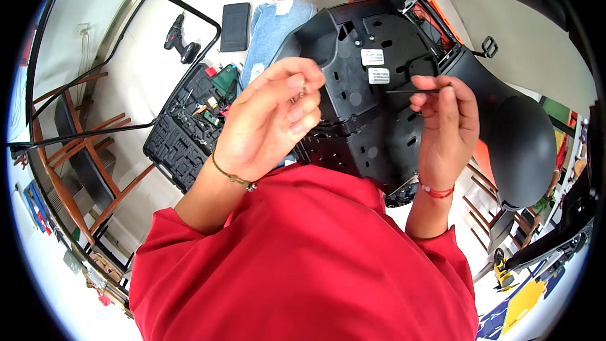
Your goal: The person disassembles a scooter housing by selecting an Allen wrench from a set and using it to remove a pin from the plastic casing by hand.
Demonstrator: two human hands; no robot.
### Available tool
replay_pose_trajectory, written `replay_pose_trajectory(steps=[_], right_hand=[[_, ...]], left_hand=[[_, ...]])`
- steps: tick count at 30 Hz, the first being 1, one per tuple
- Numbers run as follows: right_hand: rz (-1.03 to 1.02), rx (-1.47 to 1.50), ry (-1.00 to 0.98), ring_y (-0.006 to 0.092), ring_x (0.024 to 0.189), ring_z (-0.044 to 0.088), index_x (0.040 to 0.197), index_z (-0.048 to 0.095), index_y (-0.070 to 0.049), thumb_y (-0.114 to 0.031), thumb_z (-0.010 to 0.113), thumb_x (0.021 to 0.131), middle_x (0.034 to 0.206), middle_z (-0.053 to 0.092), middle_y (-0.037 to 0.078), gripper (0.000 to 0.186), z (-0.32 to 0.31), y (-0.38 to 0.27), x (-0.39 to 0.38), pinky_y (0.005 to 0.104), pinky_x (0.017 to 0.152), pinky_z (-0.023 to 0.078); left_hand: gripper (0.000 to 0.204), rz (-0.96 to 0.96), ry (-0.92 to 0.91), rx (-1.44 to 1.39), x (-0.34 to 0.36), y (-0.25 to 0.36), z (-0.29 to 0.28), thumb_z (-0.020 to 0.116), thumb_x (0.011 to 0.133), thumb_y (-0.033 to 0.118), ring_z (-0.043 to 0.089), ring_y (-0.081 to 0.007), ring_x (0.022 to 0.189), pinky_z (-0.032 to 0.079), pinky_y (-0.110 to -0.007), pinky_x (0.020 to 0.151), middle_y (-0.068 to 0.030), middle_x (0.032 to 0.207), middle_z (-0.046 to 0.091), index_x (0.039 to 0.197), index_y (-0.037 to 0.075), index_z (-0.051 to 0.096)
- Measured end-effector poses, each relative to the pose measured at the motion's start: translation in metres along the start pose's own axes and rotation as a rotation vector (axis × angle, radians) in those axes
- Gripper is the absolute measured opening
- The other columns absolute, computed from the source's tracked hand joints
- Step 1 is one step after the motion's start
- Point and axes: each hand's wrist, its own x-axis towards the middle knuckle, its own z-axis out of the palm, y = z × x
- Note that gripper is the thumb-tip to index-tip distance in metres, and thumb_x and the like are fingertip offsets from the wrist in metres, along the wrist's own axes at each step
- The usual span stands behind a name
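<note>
My left hand (268, 107) is raised with its fingers curled, pinching small metal screws (302, 93) between thumb and fingertips. In my right hand (447, 123) a slim black hex key (401, 91) is gripped between thumb and fingers, its long end pointing left. Both hands hover apart over a large black plastic housing (350, 98) with slots, a few bolts and two white labels (372, 57). The fingers partly cover the screws, and the key's other end is mostly hidden.
Left of the housing lies an open black toolbox (183, 132) with assorted tools. Beyond it are a cordless drill (180, 39), a black flat case (235, 27) and blue denim cloth (268, 35). A black seat (521, 145) stands at right; wooden chairs (82, 145) are at left.
</note>
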Motion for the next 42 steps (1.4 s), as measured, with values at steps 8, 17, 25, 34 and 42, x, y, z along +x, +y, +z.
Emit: replay_pose_trajectory(steps=[8, 17, 25, 34, 42], right_hand=[[-0.139, -0.131, -0.065, 0.0173, 0.083, 0.067, 0.111, 0.055, 0.003, -0.007, 0.051, 0.098, 0.099, 0.069, 0.017, 0.017, 0.015, 0.002, 0.030, 0.0283, 0.077, 0.054], [-0.184, -0.198, -0.211, 0.0175, 0.084, 0.067, 0.111, 0.056, 0.005, -0.004, 0.051, 0.098, 0.099, 0.069, 0.017, 0.016, 0.030, 0.013, 0.051, 0.0286, 0.077, 0.053], [-0.200, -0.292, -0.211, 0.0147, 0.081, 0.069, 0.108, 0.058, 0.005, -0.001, 0.054, 0.095, 0.093, 0.071, 0.013, 0.015, 0.035, 0.014, 0.053, 0.0252, 0.073, 0.054], [-0.354, -0.500, -0.225, 0.0138, 0.079, 0.067, 0.107, 0.057, 0.006, 0.002, 0.056, 0.094, 0.093, 0.070, 0.014, 0.014, 0.037, 0.013, 0.054, 0.0241, 0.072, 0.054], [-0.532, -0.630, -0.203, 0.0161, 0.075, 0.071, 0.103, 0.061, 0.003, 0.003, 0.064, 0.087, 0.087, 0.071, 0.012, 0.016, 0.033, 0.013, 0.057, 0.0248, 0.064, 0.054]], left_hand=[[0.006, 0.019, 0.107, -0.039, 0.004, 0.003, -0.012, 0.045, 0.093, 0.011, 0.040, -0.0109, 0.072, 0.037, -0.025, 0.066, -0.0046, 0.091, 0.044, 0.092, 0.005, 0.045], [0.012, 0.079, 0.299, -0.008, 0.005, 0.006, -0.027, 0.050, 0.092, 0.014, 0.046, -0.0126, 0.077, 0.039, -0.025, 0.069, -0.0031, 0.089, 0.053, 0.098, 0.003, 0.052], [0.030, 0.096, 0.309, 0.015, 0.004, 0.013, -0.035, 0.048, 0.097, 0.022, 0.055, -0.0196, 0.098, 0.046, -0.030, 0.087, -0.0113, 0.109, 0.060, 0.113, -0.002, 0.054], [0.045, 0.081, 0.262, -0.074, 0.005, 0.016, -0.026, 0.042, 0.098, 0.023, 0.051, -0.0283, 0.122, 0.038, -0.037, 0.108, -0.0210, 0.132, 0.052, 0.129, -0.010, 0.046], [0.043, 0.044, 0.194, -0.096, 0.009, 0.016, -0.017, 0.043, 0.096, 0.020, 0.054, -0.0286, 0.120, 0.042, -0.038, 0.105, -0.0216, 0.129, 0.055, 0.127, -0.010, 0.049]])
